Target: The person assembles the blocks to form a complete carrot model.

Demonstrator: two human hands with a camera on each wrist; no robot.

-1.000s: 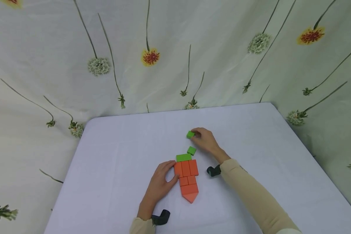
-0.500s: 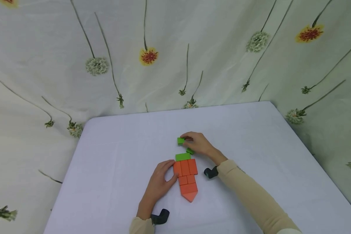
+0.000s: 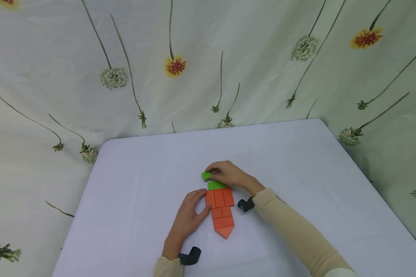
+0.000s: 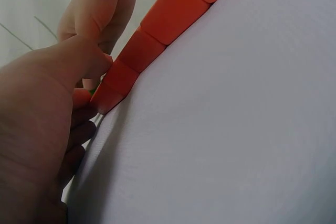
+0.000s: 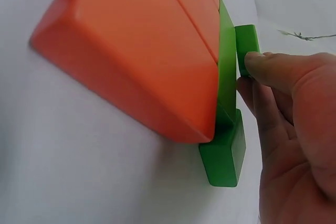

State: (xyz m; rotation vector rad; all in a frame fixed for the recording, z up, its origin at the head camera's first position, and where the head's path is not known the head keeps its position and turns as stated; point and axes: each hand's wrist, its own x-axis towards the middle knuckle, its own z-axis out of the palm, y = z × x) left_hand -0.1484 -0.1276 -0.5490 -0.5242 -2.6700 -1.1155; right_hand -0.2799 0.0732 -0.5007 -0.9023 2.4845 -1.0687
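Observation:
My right hand [image 3: 227, 175] pinches a small green block [image 3: 206, 176] between thumb and fingers, just beyond a longer green block [image 3: 215, 186]. In the right wrist view a second small green block [image 5: 223, 156] lies at the long block's near end; the right hand hides it in the head view. Several orange blocks [image 3: 223, 222] lie fitted together on the table, with a pointed one [image 3: 225, 232] nearest me. My left hand [image 3: 190, 213] holds the leftmost orange block [image 3: 210, 199] of the wide row, thumb at its near end and forefinger at its far corner.
A white cloth covers the table [image 3: 142, 192]. Behind it hangs a flower-printed curtain [image 3: 263, 69]. Black wrist-worn devices stick out by the left wrist [image 3: 190, 256] and the right wrist [image 3: 246, 204].
My right hand has carried the small green block leftward and nearer to me, toward the far side of the long green block. It now covers the other small block. My left hand stays put.

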